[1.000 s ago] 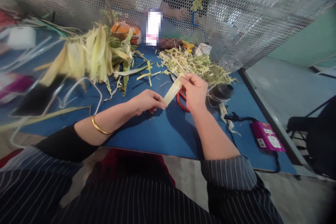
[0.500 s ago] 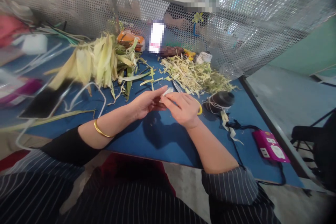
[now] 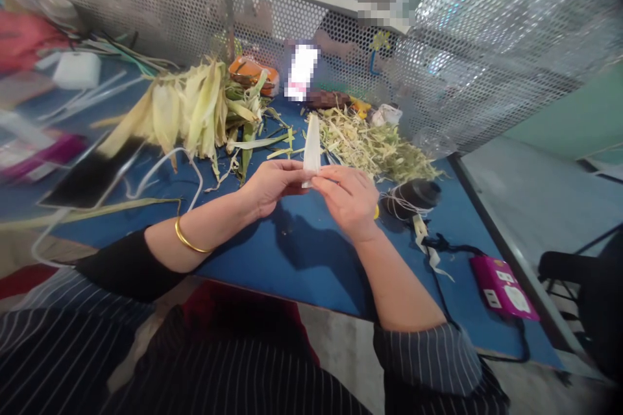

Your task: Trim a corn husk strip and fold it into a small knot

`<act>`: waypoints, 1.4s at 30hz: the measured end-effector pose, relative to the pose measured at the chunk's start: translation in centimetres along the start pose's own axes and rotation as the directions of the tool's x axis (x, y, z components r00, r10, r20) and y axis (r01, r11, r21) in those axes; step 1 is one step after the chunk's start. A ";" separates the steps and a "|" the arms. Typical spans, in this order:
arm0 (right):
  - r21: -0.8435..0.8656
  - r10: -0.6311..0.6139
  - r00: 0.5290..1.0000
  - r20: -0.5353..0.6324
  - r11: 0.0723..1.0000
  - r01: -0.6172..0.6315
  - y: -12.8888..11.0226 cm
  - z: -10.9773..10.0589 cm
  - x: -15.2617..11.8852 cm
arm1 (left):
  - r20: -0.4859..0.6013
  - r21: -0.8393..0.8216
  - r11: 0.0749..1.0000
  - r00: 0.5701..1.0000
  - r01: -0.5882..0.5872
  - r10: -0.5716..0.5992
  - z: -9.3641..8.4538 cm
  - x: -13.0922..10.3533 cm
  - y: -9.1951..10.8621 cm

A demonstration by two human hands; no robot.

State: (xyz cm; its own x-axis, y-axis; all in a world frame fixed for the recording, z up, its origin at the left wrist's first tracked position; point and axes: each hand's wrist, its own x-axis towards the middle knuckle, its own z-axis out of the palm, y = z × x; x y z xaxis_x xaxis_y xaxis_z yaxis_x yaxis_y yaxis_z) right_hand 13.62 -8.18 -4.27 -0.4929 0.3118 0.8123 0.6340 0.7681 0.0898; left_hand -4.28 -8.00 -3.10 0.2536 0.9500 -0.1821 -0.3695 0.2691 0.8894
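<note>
A pale strip of corn husk (image 3: 312, 142) stands upright between my hands, its narrow tip pointing away from me. My left hand (image 3: 272, 188) pinches its lower left edge between thumb and fingers. From the other side my right hand (image 3: 348, 198) grips the same strip near its bottom, fingertips close to those of the left. Something yellow, partly hidden, shows beside the right palm. Both hands are above the blue table (image 3: 311, 279). Beyond them lies a heap of shredded husk (image 3: 372, 142).
A bunch of corn husks (image 3: 195, 107) lies at the back left, with a black tablet-like slab (image 3: 90, 175) and white cable before it. A lit phone (image 3: 302, 71) leans near the mesh partition (image 3: 302, 19). To the right are a black thread spool (image 3: 413, 198) and a magenta power strip (image 3: 503, 288).
The husk strip, mostly hidden by the fingers before, now rises long and flat between both hands. The view has shifted slightly, and the right hand has turned a little.
</note>
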 end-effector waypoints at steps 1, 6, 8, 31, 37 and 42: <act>0.028 0.037 0.999 0.001 0.999 -0.037 -0.1 0.0 0.1 | -0.018 0.011 1.000 1.000 -0.020 0.020 0.0 0.0 -0.1; 0.237 0.396 0.916 0.068 0.885 -0.401 -0.8 0.0 0.7 | -0.069 0.149 0.976 0.983 -0.157 0.168 0.3 0.0 -0.6; 0.293 0.508 0.854 0.109 0.805 -0.516 -1.1 0.1 0.9 | -0.070 0.194 0.962 0.976 -0.191 0.207 0.5 0.0 -0.6; 0.358 0.656 0.718 0.233 0.628 -0.691 -1.1 0.2 0.8 | -0.066 0.150 0.979 0.987 -0.138 0.149 0.5 -0.2 -0.7; 0.432 0.622 0.740 0.255 0.611 -0.663 -1.3 0.0 1.1 | -0.133 0.174 0.975 0.977 -0.141 0.165 0.5 -0.1 -0.7; 0.573 0.760 0.574 0.305 0.335 -0.748 -0.7 0.9 0.6 | -0.098 0.310 0.922 0.957 -0.231 0.272 0.7 -0.3 -0.8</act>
State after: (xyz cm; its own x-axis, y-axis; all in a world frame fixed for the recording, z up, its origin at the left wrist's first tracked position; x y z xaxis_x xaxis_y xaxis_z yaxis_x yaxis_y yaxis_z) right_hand 12.37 -8.04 -4.36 0.0175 0.9333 0.3586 0.2397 0.3443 -0.9077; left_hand -3.39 -8.58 -3.48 0.0540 0.9982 0.0268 -0.1225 -0.0200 0.9923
